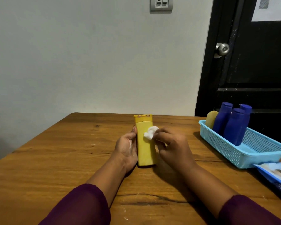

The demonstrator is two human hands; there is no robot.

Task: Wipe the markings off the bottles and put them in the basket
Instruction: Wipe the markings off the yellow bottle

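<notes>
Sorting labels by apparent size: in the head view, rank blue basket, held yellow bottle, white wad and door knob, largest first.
1. blue basket
2. held yellow bottle
3. white wad and door knob look alike; knob is farther, unranked.

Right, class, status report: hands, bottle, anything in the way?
Left hand grips yellow bottle. Right hand pinches white wad against it. Nothing blocks way to blue basket.

Domestic interior: a scuffed wooden table stands against a plain pale wall, with a light switch plate mounted high on the far side. To the right, a dark panelled door carries a round metal knob and a white sheet bearing a QR code. A blue plastic basket of toiletry bottles sits at the table's right edge.
</notes>
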